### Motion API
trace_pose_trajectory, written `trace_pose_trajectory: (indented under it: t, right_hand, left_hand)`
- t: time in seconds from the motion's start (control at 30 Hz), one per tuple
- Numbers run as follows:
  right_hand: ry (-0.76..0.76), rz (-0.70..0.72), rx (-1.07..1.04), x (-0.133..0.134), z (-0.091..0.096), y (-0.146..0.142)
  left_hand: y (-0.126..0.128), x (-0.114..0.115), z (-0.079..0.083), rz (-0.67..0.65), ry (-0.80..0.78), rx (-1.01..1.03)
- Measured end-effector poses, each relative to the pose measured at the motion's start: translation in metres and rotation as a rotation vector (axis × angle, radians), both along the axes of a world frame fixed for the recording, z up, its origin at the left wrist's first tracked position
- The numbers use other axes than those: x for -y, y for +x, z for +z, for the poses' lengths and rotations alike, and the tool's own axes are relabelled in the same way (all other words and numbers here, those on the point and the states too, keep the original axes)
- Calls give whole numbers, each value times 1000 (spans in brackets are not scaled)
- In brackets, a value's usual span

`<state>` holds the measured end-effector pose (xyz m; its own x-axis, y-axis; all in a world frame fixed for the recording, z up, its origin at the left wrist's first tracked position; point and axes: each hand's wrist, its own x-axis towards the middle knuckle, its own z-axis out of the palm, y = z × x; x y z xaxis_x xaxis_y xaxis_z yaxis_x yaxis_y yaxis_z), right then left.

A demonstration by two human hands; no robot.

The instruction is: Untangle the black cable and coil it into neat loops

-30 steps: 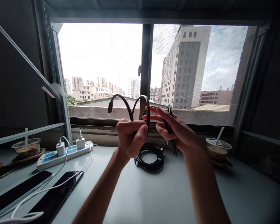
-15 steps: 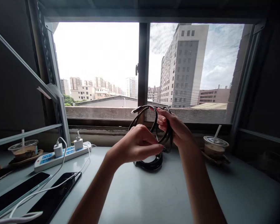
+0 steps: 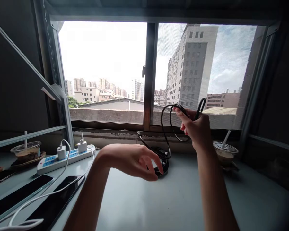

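My right hand (image 3: pixel 195 125) is raised in front of the window, its fingers wrapped round a looped black cable (image 3: pixel 162 121). A folded part of the cable sticks up above the knuckles, and wider loops hang to the left of the fingers. One end with a metal-tipped plug (image 3: pixel 139 133) points up and left, behind my left hand (image 3: pixel 132 161). That hand hovers low over the table, fingers bent but apart, with nothing seen between them. Behind its fingertips lies a black coil (image 3: pixel 168 167) on the tabletop, partly covered by the hand.
On the left, a white power strip (image 3: pixel 42 167) carries two chargers with white cords. Two phones (image 3: pixel 60 195) lie in front of it. Lidded drink cups with straws stand at far left (image 3: pixel 26 152) and right (image 3: pixel 225 151). Metal shelf posts frame the window.
My right hand has moved right, carrying the cable, whose loops have spread wider. My left hand has come away from the loops, dropped lower and opened its fingers.
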<state>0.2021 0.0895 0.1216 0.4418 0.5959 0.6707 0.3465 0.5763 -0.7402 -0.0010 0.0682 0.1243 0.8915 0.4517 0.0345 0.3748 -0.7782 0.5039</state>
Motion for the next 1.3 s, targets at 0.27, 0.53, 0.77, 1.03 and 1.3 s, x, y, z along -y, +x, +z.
trace_pose_trajectory:
  t: [0.27,0.53,0.77,1.03,1.3]
  right_hand:
    - [14,-3,115,11,3,-7]
    - [69,162,186,16,2,-12]
    - [78,571,264,8,-5,0]
    - [-5,996,347,-30,-26,12]
    - [-24,377,389,-33,-20,4]
  left_hand:
    - [-5,8,14,-132,200,734]
    - [-8,-44,-2,393,588,660]
    - [-4,-64,-10,478,230,682]
    - [15,-82,-17,347,-42,1009]
    - [17,-83,-23,615,120,1033]
